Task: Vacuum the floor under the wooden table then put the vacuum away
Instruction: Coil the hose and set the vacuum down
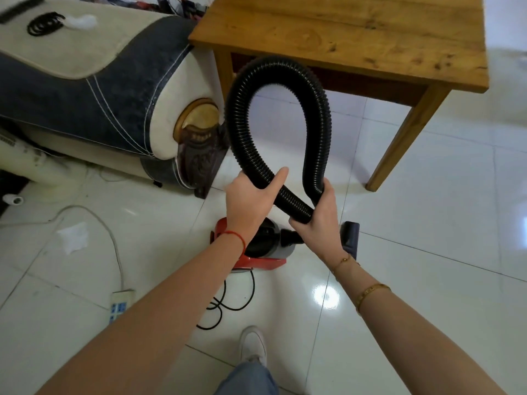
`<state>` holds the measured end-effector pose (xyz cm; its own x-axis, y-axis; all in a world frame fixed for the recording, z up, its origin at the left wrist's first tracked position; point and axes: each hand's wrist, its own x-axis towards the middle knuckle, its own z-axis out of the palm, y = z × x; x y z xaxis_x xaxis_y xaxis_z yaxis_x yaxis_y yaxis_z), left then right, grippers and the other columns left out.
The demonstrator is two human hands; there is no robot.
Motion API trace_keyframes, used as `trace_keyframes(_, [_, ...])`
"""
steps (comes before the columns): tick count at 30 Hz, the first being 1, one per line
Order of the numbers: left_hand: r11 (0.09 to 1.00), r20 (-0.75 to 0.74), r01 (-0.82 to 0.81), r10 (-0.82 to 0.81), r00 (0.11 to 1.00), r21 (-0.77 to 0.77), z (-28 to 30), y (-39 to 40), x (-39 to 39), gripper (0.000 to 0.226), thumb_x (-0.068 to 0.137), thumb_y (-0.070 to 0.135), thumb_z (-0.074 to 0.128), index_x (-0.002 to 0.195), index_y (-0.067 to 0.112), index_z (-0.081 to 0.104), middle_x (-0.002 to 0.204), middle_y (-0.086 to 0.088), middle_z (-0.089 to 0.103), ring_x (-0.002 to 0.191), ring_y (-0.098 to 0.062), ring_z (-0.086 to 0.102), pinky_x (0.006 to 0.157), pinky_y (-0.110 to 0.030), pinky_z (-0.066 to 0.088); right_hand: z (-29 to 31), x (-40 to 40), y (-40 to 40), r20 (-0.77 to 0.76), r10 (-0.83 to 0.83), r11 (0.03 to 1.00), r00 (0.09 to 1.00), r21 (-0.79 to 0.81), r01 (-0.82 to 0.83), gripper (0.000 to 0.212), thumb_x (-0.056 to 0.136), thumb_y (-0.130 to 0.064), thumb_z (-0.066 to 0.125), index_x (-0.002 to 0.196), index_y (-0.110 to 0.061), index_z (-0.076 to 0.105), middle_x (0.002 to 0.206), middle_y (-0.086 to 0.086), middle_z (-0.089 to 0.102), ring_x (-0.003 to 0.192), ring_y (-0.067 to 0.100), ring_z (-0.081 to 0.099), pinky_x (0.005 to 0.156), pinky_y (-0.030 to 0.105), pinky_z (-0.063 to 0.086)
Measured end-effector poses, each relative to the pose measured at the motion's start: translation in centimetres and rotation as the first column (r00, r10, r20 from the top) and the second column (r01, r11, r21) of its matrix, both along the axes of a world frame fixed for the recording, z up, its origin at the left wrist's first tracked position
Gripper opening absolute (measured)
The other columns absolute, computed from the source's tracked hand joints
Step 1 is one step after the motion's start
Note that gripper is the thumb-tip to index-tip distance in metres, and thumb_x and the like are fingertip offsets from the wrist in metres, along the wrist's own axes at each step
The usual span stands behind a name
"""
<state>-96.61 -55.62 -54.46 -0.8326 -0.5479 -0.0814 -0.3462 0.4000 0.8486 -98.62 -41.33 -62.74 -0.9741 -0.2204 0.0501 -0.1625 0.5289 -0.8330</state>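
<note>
Black ribbed hose (285,115) bent into a tall loop in front of the wooden table (356,35). Left hand (251,201) grips one limb of the loop, thumb extended along it; right hand (316,212) wraps both crossing limbs (fingers curled round them). Red vacuum body (256,252) sits on the white tiled floor (427,223) beneath the hands, its black cord (222,306) trailing nearer the viewer.

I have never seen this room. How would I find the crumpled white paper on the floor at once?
Start at the big cream and dark blue sofa on the left. On the glossy white tiled floor in front of it lies the crumpled white paper, beside a thin white cable. Unlike the flat white power strip nearer the person, it is wrinkled and irregular.
</note>
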Motion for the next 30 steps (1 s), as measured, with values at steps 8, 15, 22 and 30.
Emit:
trace_keyframes(8, [0.929, -0.013, 0.31, -0.319, 0.948, -0.202, -7.1, -2.2, 3.9, 0.043, 0.094, 0.054, 0.041, 0.115, 0.022, 0.06, 0.106, 0.013, 0.066, 0.099, -0.001, 0.061, 0.087, -0.027, 0.053, -1.5, -1.5, -0.9, -0.13, -0.095, 0.995, 0.987, -0.044, 0.09, 0.073, 0.067, -0.021, 0.068, 0.131, -0.018, 0.034, 0.111, -0.002, 0.05, 0.099, 0.016, 0.053, 0.084, 0.042, 0.052])
trace_keyframes(15, [0.886, 0.2, 0.237, -0.168, 0.965, -0.398, -18.2, -5.8, 9.0, 0.039, 0.099, 0.02, 0.04, 0.138, 0.017, 0.045, 0.127, -0.001, 0.057, 0.105, -0.01, 0.058, 0.09, -0.015, 0.041, -3.0, -2.5, -1.2, -0.28, -0.098, 0.995, 0.955, -0.017, 0.097, 0.068, 0.065, -0.02, 0.071, 0.125, -0.013, 0.041, 0.1, -0.008, 0.049, 0.089, 0.011, 0.05, 0.076, 0.034, 0.05])
trace_keyframes(22, [0.881, 0.422, 0.341, -0.187, 0.887, -0.327, -26.4, -8.6, 9.9, 0.056, 0.097, 0.015, 0.04, 0.151, 0.015, 0.023, 0.154, -0.005, 0.028, 0.135, -0.018, 0.039, 0.107, -0.031, 0.038, -5.1, -2.8, -2.3, -0.4, -0.101, 0.994, 0.911, 0.004, 0.111, 0.064, 0.067, -0.026, 0.067, 0.124, -0.01, 0.044, 0.099, 0.0, 0.058, 0.087, 0.022, 0.056, 0.073, 0.044, 0.049])
trace_keyframes(30, [0.921, 0.45, 0.252, -0.098, 0.887, -0.296, -31.4, -9.1, 9.8, 0.059, 0.096, 0.024, 0.042, 0.15, 0.01, 0.022, 0.147, -0.009, 0.038, 0.122, -0.022, 0.051, 0.092, -0.028, 0.044, -5.6, -2.6, -2.7, -0.441, -0.118, 0.992, 0.89, -0.008, 0.128, 0.051, 0.069, -0.026, 0.065, 0.115, -0.016, 0.044, 0.091, -0.003, 0.055, 0.079, 0.02, 0.055, 0.064, 0.041, 0.049])
